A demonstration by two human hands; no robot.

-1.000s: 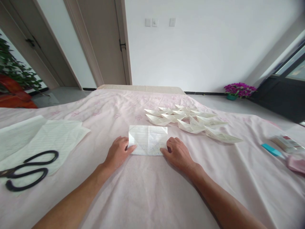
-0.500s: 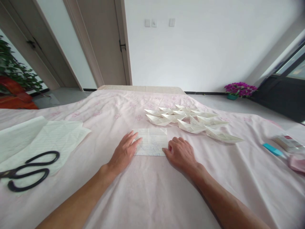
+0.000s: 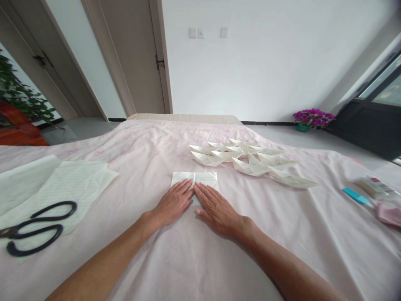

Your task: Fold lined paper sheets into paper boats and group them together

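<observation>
A folded sheet of paper [image 3: 205,177] lies flat on the pink cloth, with a crease down its middle. Pressed on its left half is my left hand [image 3: 177,201], palm down with the fingers stretched out. My right hand [image 3: 217,211] lies flat over the right half, its fingertips almost meeting those of the left at the crease. Both hands cover the paper's lower part. Beyond them and to the right, several folded paper boats [image 3: 250,167] stand close together on the cloth.
Black-handled scissors [image 3: 37,228] rest on loose lined sheets [image 3: 78,179] at the left. A turquoise object [image 3: 356,196], a clear-wrapped pack [image 3: 377,188] and a pink item [image 3: 388,214] lie at the right. The pink tablecloth [image 3: 200,267] has wrinkles.
Both hands have moved inward from the paper's sides onto its middle. My right hand has uncurled and flattened. The view has shifted slightly.
</observation>
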